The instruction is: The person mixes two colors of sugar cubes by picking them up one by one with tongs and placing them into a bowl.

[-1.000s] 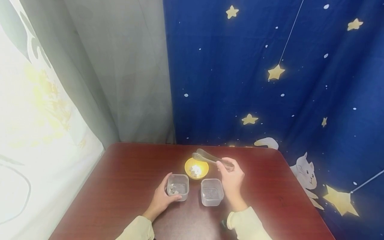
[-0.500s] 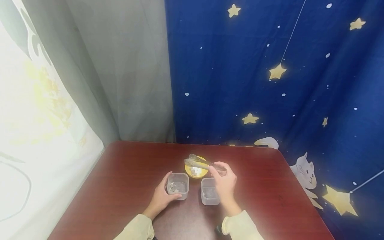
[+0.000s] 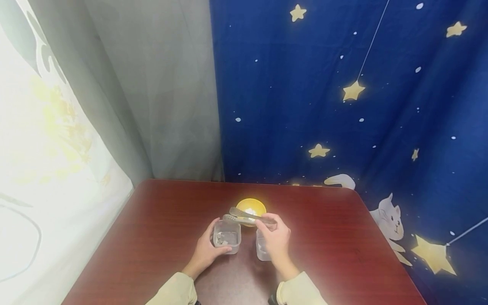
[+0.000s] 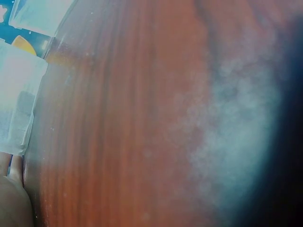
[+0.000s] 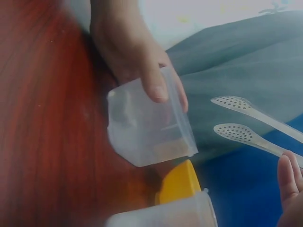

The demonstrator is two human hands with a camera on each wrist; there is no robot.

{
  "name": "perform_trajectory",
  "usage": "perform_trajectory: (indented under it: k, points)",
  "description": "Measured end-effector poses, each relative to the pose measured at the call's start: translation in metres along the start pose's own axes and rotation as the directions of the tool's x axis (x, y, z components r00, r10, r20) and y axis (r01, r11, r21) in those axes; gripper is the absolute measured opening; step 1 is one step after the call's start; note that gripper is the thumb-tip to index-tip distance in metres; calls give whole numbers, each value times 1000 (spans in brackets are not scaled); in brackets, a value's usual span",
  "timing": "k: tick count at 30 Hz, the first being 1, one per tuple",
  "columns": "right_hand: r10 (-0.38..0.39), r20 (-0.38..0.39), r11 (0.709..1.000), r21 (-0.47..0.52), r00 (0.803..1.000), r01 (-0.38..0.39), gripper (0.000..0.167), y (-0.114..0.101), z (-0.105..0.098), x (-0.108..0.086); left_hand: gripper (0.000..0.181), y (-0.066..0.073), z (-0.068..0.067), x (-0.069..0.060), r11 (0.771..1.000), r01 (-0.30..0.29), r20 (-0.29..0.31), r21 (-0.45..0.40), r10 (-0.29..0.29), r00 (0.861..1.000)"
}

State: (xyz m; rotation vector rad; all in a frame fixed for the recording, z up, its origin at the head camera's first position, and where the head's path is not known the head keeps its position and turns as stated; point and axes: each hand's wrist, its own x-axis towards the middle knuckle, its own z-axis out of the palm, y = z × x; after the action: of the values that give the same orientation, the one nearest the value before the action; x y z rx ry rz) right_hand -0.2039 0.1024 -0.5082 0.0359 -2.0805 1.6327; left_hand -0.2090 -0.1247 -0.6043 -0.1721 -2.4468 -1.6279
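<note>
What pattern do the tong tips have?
Tong tips: covered in dark dots, clearest in the right wrist view.

The bowl (image 5: 180, 184) is yellow, the table (image 3: 328, 241) red-brown, the curtain (image 3: 289, 93) star-patterned blue.

Room opens left and right on a table (image 3: 335, 241), its middle obstructed by tongs (image 3: 239, 220), yellow bowl (image 3: 255, 203) and two plastic containers (image 5: 142, 124).

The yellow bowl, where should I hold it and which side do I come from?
Probably pinch the yellow bowl by its far rim, coming down from behind. It stands upright and open, so its wall gives an edge to pinch, away from the white pieces inside. The tongs cross over its near side, and the two clear boxes are in front.
</note>
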Motion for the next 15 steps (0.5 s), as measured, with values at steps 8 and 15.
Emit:
perform_trajectory:
  k: [8,15]
  points:
    - [21,88,999,46,996,-25,21,0,5,-7,110,1,0,1,1000,-3,1,-2,3,1000]
    - [52,92,986,-163,994,-37,20,5,10,-11,111,-1,-1,2,1000,-9,7,4,9,1000]
